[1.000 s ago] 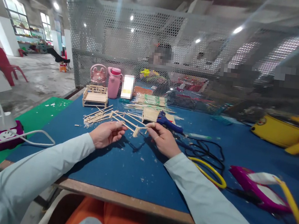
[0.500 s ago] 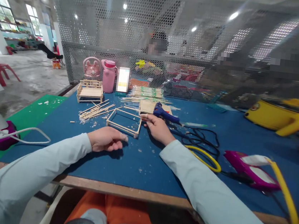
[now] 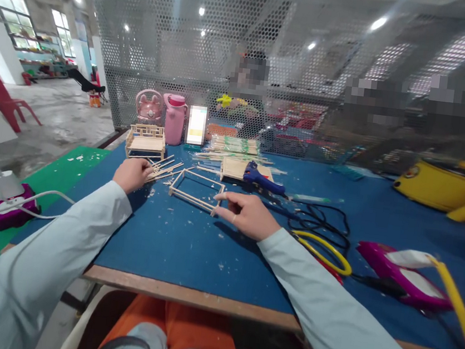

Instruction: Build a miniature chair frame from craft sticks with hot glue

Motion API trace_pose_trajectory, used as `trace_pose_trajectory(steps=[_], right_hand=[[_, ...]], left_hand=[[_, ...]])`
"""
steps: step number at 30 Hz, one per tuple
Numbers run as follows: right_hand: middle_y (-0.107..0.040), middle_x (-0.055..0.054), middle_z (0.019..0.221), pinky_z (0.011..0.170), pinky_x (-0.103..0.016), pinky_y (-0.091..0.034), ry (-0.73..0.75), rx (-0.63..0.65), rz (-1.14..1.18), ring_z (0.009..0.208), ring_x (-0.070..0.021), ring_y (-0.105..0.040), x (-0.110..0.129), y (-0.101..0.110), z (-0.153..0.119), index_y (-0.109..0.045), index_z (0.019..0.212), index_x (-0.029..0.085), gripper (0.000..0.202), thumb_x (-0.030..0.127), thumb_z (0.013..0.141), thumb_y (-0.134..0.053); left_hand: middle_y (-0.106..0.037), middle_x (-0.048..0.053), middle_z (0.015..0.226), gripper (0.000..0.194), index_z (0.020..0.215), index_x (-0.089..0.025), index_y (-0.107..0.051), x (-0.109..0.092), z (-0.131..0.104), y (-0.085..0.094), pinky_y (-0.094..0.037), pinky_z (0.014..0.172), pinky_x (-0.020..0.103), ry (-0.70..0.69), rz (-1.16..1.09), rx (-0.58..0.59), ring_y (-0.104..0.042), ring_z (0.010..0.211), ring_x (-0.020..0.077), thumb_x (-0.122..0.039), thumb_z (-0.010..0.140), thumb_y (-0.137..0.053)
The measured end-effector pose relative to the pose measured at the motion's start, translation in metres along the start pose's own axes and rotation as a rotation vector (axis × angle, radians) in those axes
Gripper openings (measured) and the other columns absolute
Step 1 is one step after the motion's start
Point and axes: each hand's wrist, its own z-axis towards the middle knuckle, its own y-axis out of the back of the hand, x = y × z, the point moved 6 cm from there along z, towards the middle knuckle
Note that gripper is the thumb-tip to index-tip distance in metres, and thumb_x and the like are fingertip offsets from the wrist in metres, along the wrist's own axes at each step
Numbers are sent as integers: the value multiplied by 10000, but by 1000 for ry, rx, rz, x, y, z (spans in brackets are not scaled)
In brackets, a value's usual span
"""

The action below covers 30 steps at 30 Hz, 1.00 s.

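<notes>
This looks like a craft workshop in a big, bare hall, with a smooth grey floor point(image 3: 58, 101), tall multi-paned windows point(image 3: 8, 6) and loaded shelves point(image 3: 41, 68) along the far left. The long blue-topped table with a wooden front edge point(image 3: 189, 259) carries plastic-wrapped bundles of thin pale wooden sticks point(image 3: 234, 145) toward its far edge, a blue glue gun point(image 3: 263, 181) and, near its right edge, a magenta-and-white power strip point(image 3: 405, 278). Behind a perforated grey metal screen point(image 3: 180, 40) sits another person point(image 3: 246, 106) (partly blurred) among more colourful materials.
</notes>
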Motion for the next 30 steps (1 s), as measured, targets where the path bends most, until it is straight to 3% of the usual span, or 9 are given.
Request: trace_pose_trajectory(steps=[6,12,16,22,30], right_hand=[[-537,1,576,516,-225,-340,2,-1,-21,498,-96,-418,1,-2,2,-669,925,142,327,385,743,-547],[-532,1,558,506,-227,-333,-14,-27,-24,486,-97,-411,-1,0,4,-681,864,144,309,382,760,-513],[-531,5,558,511,-228,-337,-28,-18,-24,489,-97,-414,-3,-2,4,-678,866,147,312,384,763,-504],[-538,4,563,516,-228,-343,-38,-27,-11,494,-97,-419,-4,-1,3,-675,876,146,312,382,764,-505],[-541,3,559,507,-232,-343,-12,-37,-10,491,-101,-420,-3,0,3,-677,866,154,308,385,779,-493]], left_hand=[[-673,93,941,309,1009,-174,-650,-4,-5,-13,-444,731,292,-12,168,137,-608,858,223,-335,781,-519],[-680,113,910,245,903,-185,-693,3,-2,-20,-459,732,294,15,245,187,-619,865,241,-296,748,-539],[-678,139,911,289,884,-167,-693,3,0,-21,-464,726,300,30,277,175,-623,870,245,-262,791,-437],[-687,126,833,238,797,-167,-700,-2,-2,-19,-461,720,265,4,283,190,-631,829,222,-256,748,-485],[-650,179,825,243,769,-110,-657,5,1,-3,-440,703,299,9,220,33,-606,820,253,-173,776,-423]])
